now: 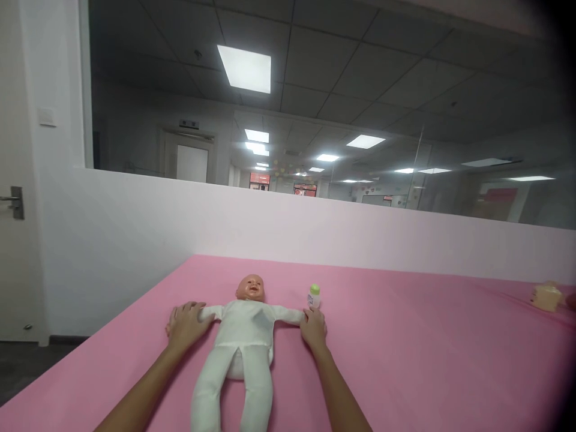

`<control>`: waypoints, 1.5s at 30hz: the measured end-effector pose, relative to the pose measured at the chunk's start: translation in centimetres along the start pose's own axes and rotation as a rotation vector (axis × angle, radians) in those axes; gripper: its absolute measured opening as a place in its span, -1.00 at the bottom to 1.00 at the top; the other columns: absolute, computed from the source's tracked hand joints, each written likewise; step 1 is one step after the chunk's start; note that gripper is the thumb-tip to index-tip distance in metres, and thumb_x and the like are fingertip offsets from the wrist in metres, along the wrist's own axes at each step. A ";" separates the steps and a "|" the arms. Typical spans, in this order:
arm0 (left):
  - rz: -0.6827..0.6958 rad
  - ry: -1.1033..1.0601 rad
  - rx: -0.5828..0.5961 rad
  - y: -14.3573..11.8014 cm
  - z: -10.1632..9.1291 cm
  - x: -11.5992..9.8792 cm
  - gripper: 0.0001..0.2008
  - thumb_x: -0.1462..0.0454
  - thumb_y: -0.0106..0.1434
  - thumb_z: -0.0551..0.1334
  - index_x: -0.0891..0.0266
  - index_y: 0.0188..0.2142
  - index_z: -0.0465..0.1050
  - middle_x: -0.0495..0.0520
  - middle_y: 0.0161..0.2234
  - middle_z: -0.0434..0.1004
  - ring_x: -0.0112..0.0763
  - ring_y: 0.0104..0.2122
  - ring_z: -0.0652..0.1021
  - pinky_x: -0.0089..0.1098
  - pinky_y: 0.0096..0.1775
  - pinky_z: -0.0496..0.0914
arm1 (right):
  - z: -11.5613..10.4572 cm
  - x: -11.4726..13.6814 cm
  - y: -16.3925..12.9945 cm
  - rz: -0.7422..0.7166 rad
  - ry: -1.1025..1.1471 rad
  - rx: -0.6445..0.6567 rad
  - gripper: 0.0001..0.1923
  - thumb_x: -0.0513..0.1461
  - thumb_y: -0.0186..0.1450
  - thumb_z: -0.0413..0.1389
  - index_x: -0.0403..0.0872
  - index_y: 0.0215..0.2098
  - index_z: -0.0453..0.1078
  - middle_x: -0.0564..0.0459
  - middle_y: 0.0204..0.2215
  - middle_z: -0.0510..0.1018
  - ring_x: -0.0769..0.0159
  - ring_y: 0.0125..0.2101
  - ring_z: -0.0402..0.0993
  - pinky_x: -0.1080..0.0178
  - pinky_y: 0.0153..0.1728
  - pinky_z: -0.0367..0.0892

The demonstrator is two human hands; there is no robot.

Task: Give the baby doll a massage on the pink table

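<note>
A baby doll (243,327) with a bare head and a white cloth body lies on its back on the pink tabletop (405,348), its arms stretched out sideways. My left hand (185,326) is closed over the end of the doll's arm on the left. On the other side, my right hand (314,327) grips the end of the opposite arm, fingers curled over it. The doll's hands are mostly covered by mine. Just beyond my right hand stands a small bottle (314,297) with a green cap.
Far to the right sits a pale yellow container (546,296), with a dark reddish shape cut off by the frame edge beside it. A white wall (288,225) with a large window (337,78) runs behind the table. At the left is a door (15,252).
</note>
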State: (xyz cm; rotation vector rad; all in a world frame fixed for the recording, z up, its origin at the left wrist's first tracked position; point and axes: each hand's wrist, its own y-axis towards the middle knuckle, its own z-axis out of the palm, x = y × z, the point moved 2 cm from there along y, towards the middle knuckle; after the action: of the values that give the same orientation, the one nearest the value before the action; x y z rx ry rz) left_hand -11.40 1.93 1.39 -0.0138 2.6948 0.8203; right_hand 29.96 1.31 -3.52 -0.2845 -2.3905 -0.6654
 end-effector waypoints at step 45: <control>0.274 -0.604 0.184 -1.2 6.0 -9.7 -0.35 0.01 0.39 0.10 0.21 0.38 0.18 0.25 0.38 0.22 -0.07 0.36 0.27 -0.05 0.35 0.11 | 3.2 7.6 -1.8 -0.354 0.429 0.112 -0.42 -0.07 0.35 0.06 -0.09 0.29 0.36 -0.14 0.19 0.50 0.05 0.17 0.41 0.02 0.23 0.26</control>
State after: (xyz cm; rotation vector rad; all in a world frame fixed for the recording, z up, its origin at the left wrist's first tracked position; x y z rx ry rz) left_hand -0.30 3.37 -1.00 0.5631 2.2012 0.5287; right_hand 21.81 1.77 -1.61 0.3104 -2.0636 -0.6668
